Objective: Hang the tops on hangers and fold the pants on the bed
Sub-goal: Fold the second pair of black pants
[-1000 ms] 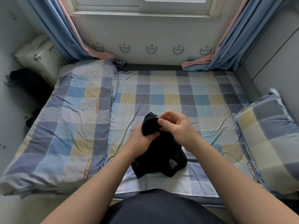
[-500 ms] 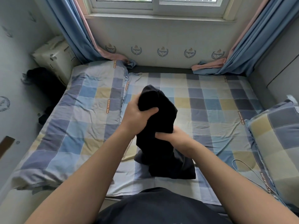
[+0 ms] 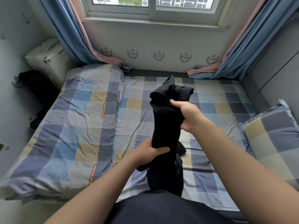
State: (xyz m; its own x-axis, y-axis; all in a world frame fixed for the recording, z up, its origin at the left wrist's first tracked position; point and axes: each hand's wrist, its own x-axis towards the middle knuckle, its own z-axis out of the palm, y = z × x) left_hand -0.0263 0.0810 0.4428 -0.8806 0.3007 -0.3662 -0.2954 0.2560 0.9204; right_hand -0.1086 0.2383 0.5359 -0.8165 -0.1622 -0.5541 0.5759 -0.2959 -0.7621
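Fingers of the right hand (image 3: 188, 115) curl round the bunched top of a black garment (image 3: 166, 126), while the left hand (image 3: 151, 151) grips the same cloth lower down, thumb laid across the front. Between the two grips the garment stands as a tall twisted column above the bed (image 3: 210, 101), its lower end hanging to the near edge of the checked sheet (image 3: 202, 180). We cannot tell from this bundle whether it is a top or a pair of pants. We judge the step in hand to be the sorting-out: lifting the piece and working along it to find a waistband, hem or collar. The next move, as we read it, calls for catching an edge, drawing the hands apart and shaking the cloth open so its kind shows; pants would then go flat on the sheet between the folded quilt (image 3: 72, 126) and the pillow (image 3: 273, 135), while a top would need a hanger, and we see none. Against half a second ago the hands have swapped heights: then the left held the top of the bundle and the right gripped lower; now the right is uppermost. The garment is drawn out longer, and the view has tipped up to show more of the window (image 3: 152, 4).
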